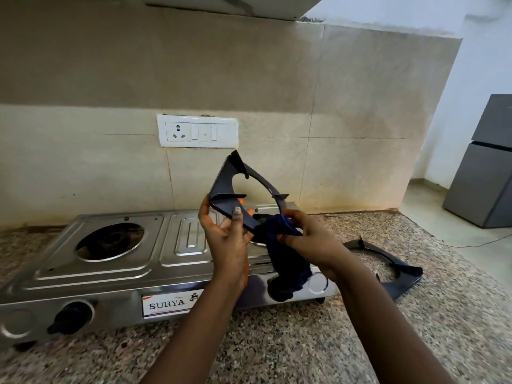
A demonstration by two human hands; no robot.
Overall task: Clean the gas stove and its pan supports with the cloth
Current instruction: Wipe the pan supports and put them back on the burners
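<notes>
We hold the pan support (pixel 243 189) tilted up above the gas stove (pixel 110 261), our left hand (pixel 227 231) gripping its lower corner; it looks rigid and sharp-edged (best held by the frame). Our right hand (pixel 307 239) pinches the soft, limp cloth (pixel 279 245) against that edge.

My right hand (pixel 310 242) and cloth (pixel 288 261) hide the stove's (pixel 110 267) right burner; my left forearm covers part of its label (pixel 163 303); the fridge (pixel 487 173) runs off right.
</notes>
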